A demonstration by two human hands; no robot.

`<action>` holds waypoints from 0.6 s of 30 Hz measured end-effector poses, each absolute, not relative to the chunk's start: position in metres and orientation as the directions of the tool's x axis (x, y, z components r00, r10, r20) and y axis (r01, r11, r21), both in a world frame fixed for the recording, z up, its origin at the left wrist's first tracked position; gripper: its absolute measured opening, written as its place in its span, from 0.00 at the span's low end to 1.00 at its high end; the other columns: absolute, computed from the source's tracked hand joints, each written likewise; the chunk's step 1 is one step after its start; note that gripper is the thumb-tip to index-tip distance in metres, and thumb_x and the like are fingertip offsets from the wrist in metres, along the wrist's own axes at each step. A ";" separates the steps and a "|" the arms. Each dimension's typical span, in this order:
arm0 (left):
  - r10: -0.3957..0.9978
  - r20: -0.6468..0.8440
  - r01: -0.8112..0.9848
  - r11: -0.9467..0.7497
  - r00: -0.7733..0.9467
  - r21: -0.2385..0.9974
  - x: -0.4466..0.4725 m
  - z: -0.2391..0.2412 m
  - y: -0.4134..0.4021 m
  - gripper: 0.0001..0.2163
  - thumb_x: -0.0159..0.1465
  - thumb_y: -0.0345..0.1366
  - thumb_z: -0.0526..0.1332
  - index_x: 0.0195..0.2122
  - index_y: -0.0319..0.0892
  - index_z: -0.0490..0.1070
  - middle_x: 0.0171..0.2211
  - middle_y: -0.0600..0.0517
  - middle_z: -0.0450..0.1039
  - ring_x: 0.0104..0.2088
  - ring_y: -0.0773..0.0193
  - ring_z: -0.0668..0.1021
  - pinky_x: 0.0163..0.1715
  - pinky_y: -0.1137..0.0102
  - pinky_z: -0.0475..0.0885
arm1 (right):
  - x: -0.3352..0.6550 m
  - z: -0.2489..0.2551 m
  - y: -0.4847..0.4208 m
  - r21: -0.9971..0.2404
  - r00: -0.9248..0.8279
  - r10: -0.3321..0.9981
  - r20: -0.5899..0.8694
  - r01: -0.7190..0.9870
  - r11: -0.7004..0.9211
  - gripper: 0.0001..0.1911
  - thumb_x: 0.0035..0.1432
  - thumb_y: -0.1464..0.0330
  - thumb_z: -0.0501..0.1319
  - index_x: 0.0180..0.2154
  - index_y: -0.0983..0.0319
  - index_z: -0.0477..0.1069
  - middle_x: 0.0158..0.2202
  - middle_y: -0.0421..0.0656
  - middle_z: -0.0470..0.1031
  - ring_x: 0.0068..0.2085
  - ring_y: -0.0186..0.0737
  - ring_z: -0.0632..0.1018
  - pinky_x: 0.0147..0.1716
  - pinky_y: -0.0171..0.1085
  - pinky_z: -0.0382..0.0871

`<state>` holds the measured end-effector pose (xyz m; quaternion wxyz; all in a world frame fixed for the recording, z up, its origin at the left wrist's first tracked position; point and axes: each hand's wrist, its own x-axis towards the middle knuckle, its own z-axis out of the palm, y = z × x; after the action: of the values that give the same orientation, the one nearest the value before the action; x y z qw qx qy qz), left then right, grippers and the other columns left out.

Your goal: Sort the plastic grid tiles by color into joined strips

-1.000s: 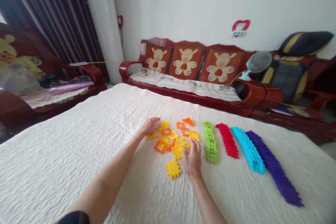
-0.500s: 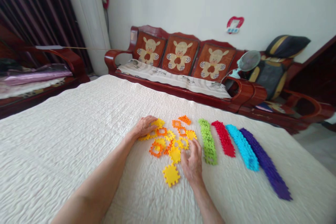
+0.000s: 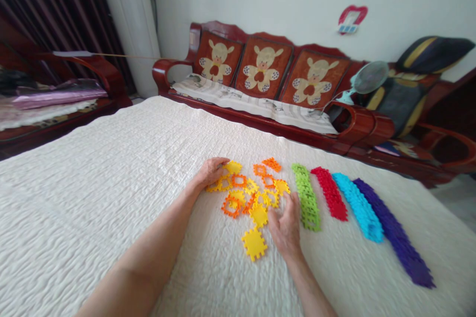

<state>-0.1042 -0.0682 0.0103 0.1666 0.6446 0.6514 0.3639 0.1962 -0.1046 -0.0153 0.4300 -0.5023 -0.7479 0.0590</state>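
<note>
My left hand [image 3: 213, 171] lies at the left edge of a loose group of yellow and orange plastic interlocking tiles, fingers stretched out beside a yellow tile [image 3: 233, 167]. More yellow frame tiles [image 3: 224, 183] sit under or beside that hand. On the group's right side is my right hand [image 3: 287, 223], thumb and fingers apart, close to a solid yellow tile [image 3: 259, 215] and another yellow tile [image 3: 282, 187]. Nothing shows in its grasp. An orange frame tile [image 3: 231, 206] overlaps a yellow one, and a solid yellow tile [image 3: 254, 244] lies nearest me.
Right of the group lie rows of interlocking tiles: green [image 3: 307, 198], red [image 3: 330, 194], light blue [image 3: 359, 208] and purple [image 3: 394, 233]. All rest on a white quilted cover [image 3: 130, 178]. Beyond its far edge stands a wooden sofa [image 3: 238, 109] with bear cushions.
The view has shifted, so the scene sits farther right. My right hand has drawn slightly away from the yellow tiles. My left hand stays near the left tiles; the tiles keep their layout.
</note>
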 end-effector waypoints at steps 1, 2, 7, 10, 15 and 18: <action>0.962 0.251 0.719 -0.100 -0.106 0.688 -0.105 0.011 -0.069 0.24 0.53 0.23 0.54 0.50 0.40 0.75 0.49 0.49 0.77 0.48 0.57 0.78 0.54 0.64 0.70 | 0.197 -0.017 -0.103 -0.511 -0.124 0.801 0.585 0.711 0.483 0.30 0.59 0.60 0.55 0.60 0.65 0.55 0.65 0.61 0.50 0.66 0.62 0.53 0.59 0.66 0.52; 0.963 0.252 0.719 -0.105 -0.099 0.687 -0.105 0.011 -0.069 0.24 0.52 0.23 0.54 0.50 0.40 0.75 0.48 0.49 0.78 0.48 0.57 0.78 0.54 0.64 0.70 | 0.197 -0.017 -0.101 -0.500 -0.124 0.801 0.586 0.722 0.478 0.31 0.59 0.59 0.55 0.60 0.65 0.54 0.66 0.61 0.49 0.66 0.64 0.52 0.59 0.67 0.52; 0.962 0.269 0.725 -0.152 -0.047 0.672 -0.107 0.010 -0.068 0.23 0.52 0.25 0.53 0.48 0.40 0.76 0.47 0.49 0.78 0.48 0.57 0.77 0.54 0.62 0.70 | 0.200 -0.013 -0.098 -0.422 -0.180 0.790 0.586 0.765 0.486 0.33 0.58 0.57 0.56 0.61 0.66 0.55 0.62 0.62 0.57 0.63 0.64 0.59 0.56 0.66 0.57; 0.960 0.273 0.725 -0.145 -0.061 0.673 -0.107 0.009 -0.068 0.22 0.52 0.26 0.54 0.47 0.39 0.76 0.47 0.49 0.78 0.48 0.57 0.78 0.54 0.63 0.70 | 0.199 -0.007 -0.100 -0.411 -0.238 0.783 0.574 0.743 0.527 0.30 0.59 0.58 0.56 0.60 0.64 0.57 0.57 0.58 0.67 0.58 0.59 0.67 0.54 0.61 0.63; 0.960 0.268 0.740 -0.127 -0.075 0.660 -0.105 0.009 -0.068 0.20 0.54 0.28 0.54 0.46 0.40 0.77 0.46 0.49 0.78 0.47 0.57 0.78 0.53 0.63 0.71 | 0.196 0.002 -0.107 -0.509 -0.399 0.781 0.480 0.599 0.618 0.25 0.63 0.65 0.52 0.61 0.61 0.58 0.58 0.53 0.68 0.59 0.50 0.69 0.56 0.53 0.65; 0.958 0.277 0.741 -0.133 -0.075 0.658 -0.105 0.010 -0.068 0.19 0.54 0.29 0.54 0.45 0.41 0.77 0.45 0.49 0.79 0.46 0.57 0.78 0.52 0.64 0.71 | 0.196 0.007 -0.109 -0.594 -0.387 0.789 0.477 0.520 0.614 0.23 0.64 0.66 0.51 0.59 0.60 0.60 0.58 0.50 0.69 0.59 0.46 0.69 0.57 0.50 0.65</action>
<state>-0.1052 -0.0683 0.0102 0.1522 0.6629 0.6408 0.3561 0.1962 -0.1085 0.0065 0.3804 -0.4021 -0.8137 0.1772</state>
